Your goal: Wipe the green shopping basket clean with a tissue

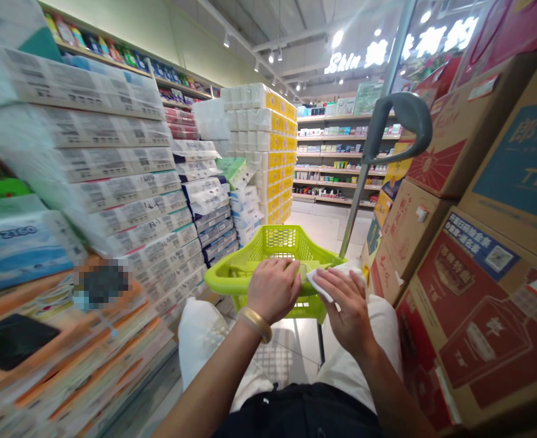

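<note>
The left hand is curled over the near rim of a lime green plastic basket, with the fingers closed on the rim, and a gold bangle is worn on that wrist. A white wipe is held under the fingers of the right hand and is pressed against the rim, though whether it is firmly pinched or only laid there cannot be told. The two hands are kept apart, just beside each other, and nothing is shared between them. The basket is seen directly in front of the body, at about waist height, and is mounted on a thin metal pole topped by a curved grey handle. White trousers and a black garment are seen below the arms, with floor tiles showing beneath the basket. Wrapped packs of toilet paper are stacked high along the left side of the aisle, and a taller stack with yellow labels is placed ahead. Cardboard cartons are piled on the right. Shelves of boxed goods are lined up beyond, under a lit sign, and a pixelated patch hides part of one pack
</note>
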`<state>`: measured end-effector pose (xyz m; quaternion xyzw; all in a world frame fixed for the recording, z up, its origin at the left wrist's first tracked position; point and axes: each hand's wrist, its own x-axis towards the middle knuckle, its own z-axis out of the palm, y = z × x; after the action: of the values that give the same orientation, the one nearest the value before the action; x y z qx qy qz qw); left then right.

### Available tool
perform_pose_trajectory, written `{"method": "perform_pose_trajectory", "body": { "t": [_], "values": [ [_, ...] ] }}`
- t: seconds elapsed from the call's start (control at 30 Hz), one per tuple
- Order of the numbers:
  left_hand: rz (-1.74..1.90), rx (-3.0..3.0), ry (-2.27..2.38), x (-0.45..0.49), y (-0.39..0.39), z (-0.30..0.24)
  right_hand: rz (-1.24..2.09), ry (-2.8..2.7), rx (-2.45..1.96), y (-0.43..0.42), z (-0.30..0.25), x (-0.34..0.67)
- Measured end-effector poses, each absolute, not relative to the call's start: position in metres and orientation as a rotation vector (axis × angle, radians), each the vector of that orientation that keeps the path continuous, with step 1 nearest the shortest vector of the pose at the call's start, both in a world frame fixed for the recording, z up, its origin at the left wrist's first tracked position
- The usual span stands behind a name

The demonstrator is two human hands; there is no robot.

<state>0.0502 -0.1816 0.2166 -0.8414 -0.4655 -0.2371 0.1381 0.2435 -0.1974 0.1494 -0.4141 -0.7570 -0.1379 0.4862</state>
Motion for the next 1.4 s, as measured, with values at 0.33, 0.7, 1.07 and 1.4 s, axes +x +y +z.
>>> {"method": "perform_pose_trajectory", "body": {
  "t": [0.33,0.7,1.07,1.4],
  "values": [
    [-0.708,-2.436,-1.349,0.043,-0.184,0.219,-0.289,-1.731,-1.025,-0.195,0.153,0.253],
    [-0.781,-2.441,-1.346,0.029,-0.185,0.216,-0.095,-1.606,-0.981,-0.198,0.157,0.250],
    [-0.784,-2.435,-1.351,0.032,-0.186,0.217,-0.066,-1.531,-1.030,-0.192,0.159,0.254],
    [-0.797,-2.434,-1.326,0.029,-0.186,0.215,-0.228,-1.752,-0.975,-0.204,0.156,0.235]
  ]
}}
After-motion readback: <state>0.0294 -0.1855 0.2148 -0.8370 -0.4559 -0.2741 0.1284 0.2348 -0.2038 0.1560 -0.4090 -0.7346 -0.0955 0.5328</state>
